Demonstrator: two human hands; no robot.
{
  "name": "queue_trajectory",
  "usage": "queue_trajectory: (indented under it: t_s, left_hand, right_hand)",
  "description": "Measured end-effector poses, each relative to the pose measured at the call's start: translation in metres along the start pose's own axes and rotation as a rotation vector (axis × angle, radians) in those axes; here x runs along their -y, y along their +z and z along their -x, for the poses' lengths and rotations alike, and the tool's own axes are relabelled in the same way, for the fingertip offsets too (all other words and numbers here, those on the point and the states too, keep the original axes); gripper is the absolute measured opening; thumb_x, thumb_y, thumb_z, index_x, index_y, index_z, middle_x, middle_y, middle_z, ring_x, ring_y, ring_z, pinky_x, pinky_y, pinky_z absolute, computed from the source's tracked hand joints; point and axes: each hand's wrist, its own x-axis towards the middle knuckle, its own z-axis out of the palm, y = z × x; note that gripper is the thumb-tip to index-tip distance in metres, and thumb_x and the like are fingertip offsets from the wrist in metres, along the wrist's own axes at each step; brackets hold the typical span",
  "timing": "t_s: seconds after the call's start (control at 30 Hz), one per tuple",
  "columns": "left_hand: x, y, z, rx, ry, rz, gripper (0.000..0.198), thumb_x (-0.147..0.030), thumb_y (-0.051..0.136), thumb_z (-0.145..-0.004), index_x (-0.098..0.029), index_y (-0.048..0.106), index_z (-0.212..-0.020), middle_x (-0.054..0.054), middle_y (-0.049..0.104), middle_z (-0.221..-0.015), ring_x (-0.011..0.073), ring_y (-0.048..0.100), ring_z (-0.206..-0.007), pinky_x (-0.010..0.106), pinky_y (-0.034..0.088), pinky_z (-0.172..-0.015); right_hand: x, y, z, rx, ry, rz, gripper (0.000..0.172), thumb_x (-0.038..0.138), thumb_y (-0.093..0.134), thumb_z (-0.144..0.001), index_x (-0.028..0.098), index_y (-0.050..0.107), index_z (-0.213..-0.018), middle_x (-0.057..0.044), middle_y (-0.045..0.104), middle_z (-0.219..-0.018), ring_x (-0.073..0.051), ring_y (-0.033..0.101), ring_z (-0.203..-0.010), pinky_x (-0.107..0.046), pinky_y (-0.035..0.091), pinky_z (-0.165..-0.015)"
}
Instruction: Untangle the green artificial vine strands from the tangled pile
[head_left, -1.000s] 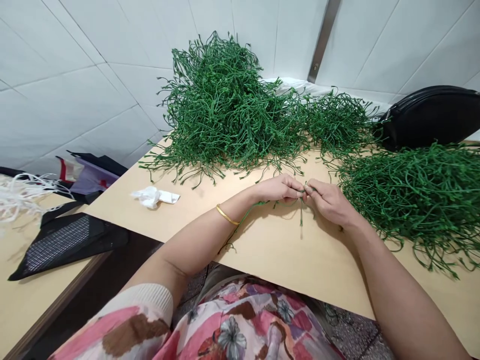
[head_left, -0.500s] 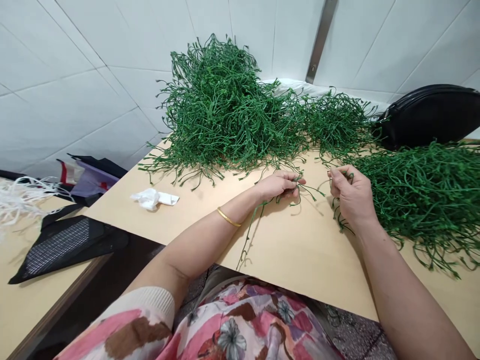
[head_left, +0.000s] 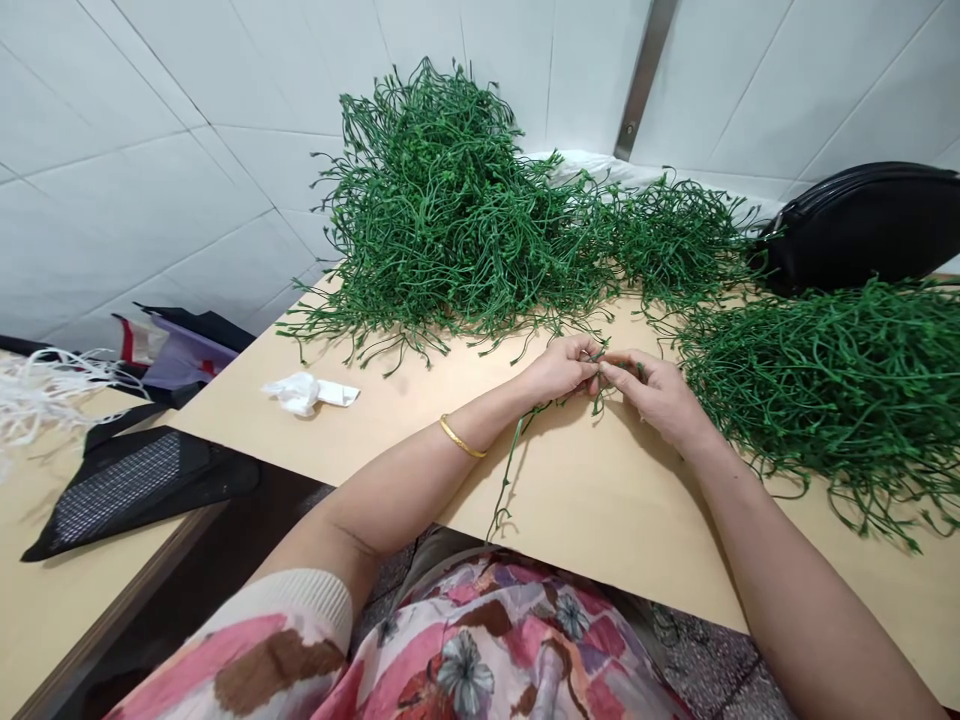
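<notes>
My left hand (head_left: 564, 368) is closed on thin green plastic stems (head_left: 512, 462), which trail down from it toward the table's front edge. Against its fingertips, my right hand (head_left: 654, 395) pinches green stems too, with thumb and forefinger together. The fingers hide just where the stems meet. Behind my hands rises a big heap of green stems (head_left: 450, 210), with a smaller clump (head_left: 675, 235) at its right. Another green pile (head_left: 840, 380) lies to the right of my right hand.
A crumpled white tissue (head_left: 309, 394) lies on the light wooden table (head_left: 420, 430). At the back right stands a black bag (head_left: 870, 225). White strands (head_left: 52, 395) and a black mesh pouch (head_left: 124, 485) are on a lower surface at left. Tiled wall behind.
My right hand has moved left from beside the right pile and now meets my left hand. The stem ends that stuck out between the hands are now mostly covered by fingers.
</notes>
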Motion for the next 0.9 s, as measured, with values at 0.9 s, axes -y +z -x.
queue_trajectory:
  t_s: [0.9]
  left_hand:
    - [-0.002, 0.001, 0.003, -0.114, -0.046, -0.015, 0.008, -0.010, 0.054, -0.069, -0.012, 0.052, -0.062, -0.002, 0.049, -0.051, 0.0060, 0.044, -0.051, 0.020, 0.033, -0.054]
  right_hand:
    - [-0.016, -0.007, -0.003, 0.036, -0.051, 0.201, 0.023, 0.027, 0.052, -0.076, 0.016, 0.062, -0.093, -0.005, 0.064, -0.084, -0.016, 0.056, -0.077, -0.029, 0.042, -0.071]
